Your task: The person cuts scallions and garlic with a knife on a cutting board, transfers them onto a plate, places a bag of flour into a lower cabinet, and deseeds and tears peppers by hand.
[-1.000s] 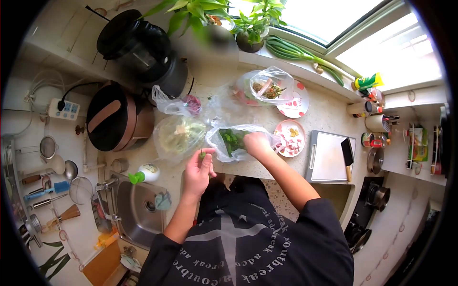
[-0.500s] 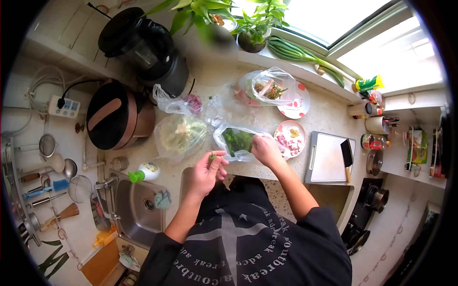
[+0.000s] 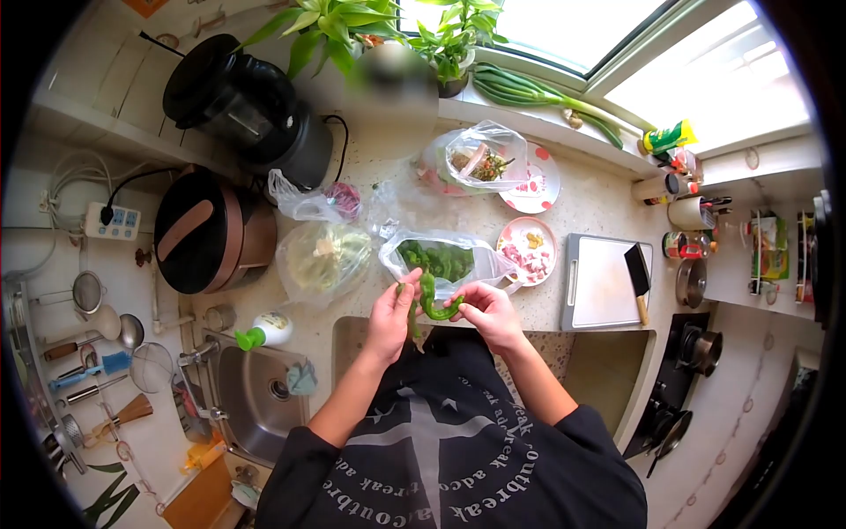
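Just in front of my body, my right hand (image 3: 487,315) pinches one end of a curved green pepper (image 3: 429,298). My left hand (image 3: 391,319) is closed on a slim green pepper (image 3: 413,319) that hangs down past its fingertips, close to the curved one. Right beyond both hands, a clear plastic bag (image 3: 483,256) lies with its mouth open. More green peppers (image 3: 438,257) are inside it.
To the left are a bag of pale vegetables (image 3: 322,256), a soap bottle (image 3: 269,331) and the sink (image 3: 256,401). On the right, a plate of chopped meat (image 3: 529,256) sits beside a cutting board (image 3: 604,282) with a cleaver (image 3: 636,271). A rice cooker (image 3: 211,229) stands far left.
My right hand has come out of the bag with a curved green pepper and moved nearer my left hand. My left hand still holds its pepper.
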`<state>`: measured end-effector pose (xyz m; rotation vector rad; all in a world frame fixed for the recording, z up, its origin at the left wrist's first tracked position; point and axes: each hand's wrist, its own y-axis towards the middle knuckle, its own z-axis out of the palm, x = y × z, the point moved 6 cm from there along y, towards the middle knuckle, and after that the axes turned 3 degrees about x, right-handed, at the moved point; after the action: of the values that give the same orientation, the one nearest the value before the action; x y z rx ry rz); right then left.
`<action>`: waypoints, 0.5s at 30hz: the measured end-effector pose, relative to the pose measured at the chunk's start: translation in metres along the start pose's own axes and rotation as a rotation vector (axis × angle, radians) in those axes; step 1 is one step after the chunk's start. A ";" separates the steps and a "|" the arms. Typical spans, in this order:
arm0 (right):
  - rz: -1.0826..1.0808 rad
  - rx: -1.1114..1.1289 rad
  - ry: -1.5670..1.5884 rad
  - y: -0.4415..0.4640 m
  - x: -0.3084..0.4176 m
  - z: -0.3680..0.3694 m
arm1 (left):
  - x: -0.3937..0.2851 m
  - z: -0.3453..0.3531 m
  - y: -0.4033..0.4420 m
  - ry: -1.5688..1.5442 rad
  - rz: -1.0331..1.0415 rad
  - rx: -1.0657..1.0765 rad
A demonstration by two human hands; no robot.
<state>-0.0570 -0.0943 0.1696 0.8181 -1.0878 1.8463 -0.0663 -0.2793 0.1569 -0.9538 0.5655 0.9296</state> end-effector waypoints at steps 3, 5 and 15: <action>0.056 -0.022 0.215 -0.001 -0.012 0.003 | -0.004 0.006 -0.001 -0.131 -0.049 0.120; 0.134 -0.021 0.337 -0.002 -0.018 0.006 | -0.010 0.009 -0.004 -0.166 -0.062 0.110; 0.058 -0.127 -0.066 0.022 -0.010 -0.009 | -0.023 0.013 -0.010 -0.259 -0.046 0.123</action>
<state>-0.0728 -0.0959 0.1499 0.7848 -1.2690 1.7883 -0.0686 -0.2800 0.1847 -0.7197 0.3740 0.9485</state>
